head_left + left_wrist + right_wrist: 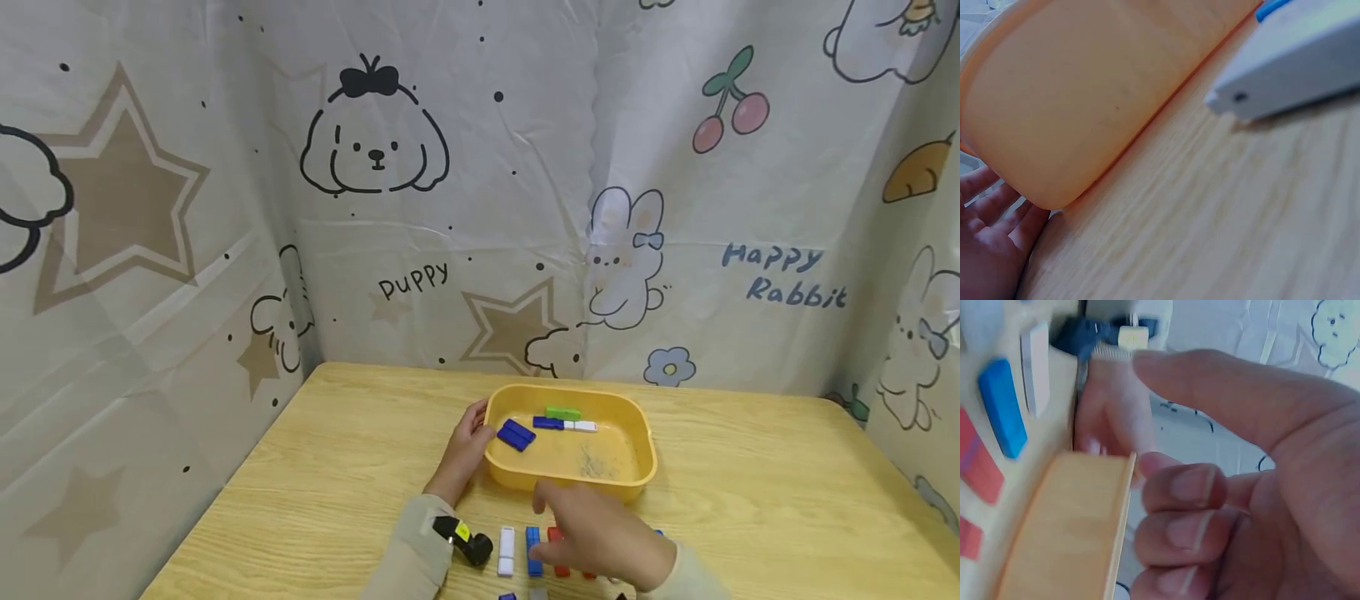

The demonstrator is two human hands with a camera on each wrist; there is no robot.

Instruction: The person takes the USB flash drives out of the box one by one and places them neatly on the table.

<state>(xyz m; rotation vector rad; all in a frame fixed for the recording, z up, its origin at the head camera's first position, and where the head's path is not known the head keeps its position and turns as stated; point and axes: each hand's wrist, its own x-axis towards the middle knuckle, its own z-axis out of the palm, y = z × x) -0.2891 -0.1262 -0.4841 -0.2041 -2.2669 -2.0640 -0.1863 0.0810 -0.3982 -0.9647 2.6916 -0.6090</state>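
Note:
A yellow plastic basin [566,477] stands on the table. My left hand [467,446] holds its left side, thumb at the rim and fingers along the outer wall. In the basin lie a dark blue piece [516,434], a green bar [562,413] and a blue-and-white bar [564,424]. My right hand [600,533] hovers over the near side of the basin and a row of small bars, holding nothing. Its thumb is stretched out and several fingers are loosely curled. In that row are a white bar [506,551], a blue bar [533,546] and red bars [556,537], partly hidden by the hand.
A wooden table [330,492] runs back to a printed curtain [480,208] with cartoon animals. A black wrist camera [468,540] sits on the left sleeve. More small pieces [507,596] show at the bottom edge. Grey specks [590,460] mark the basin floor.

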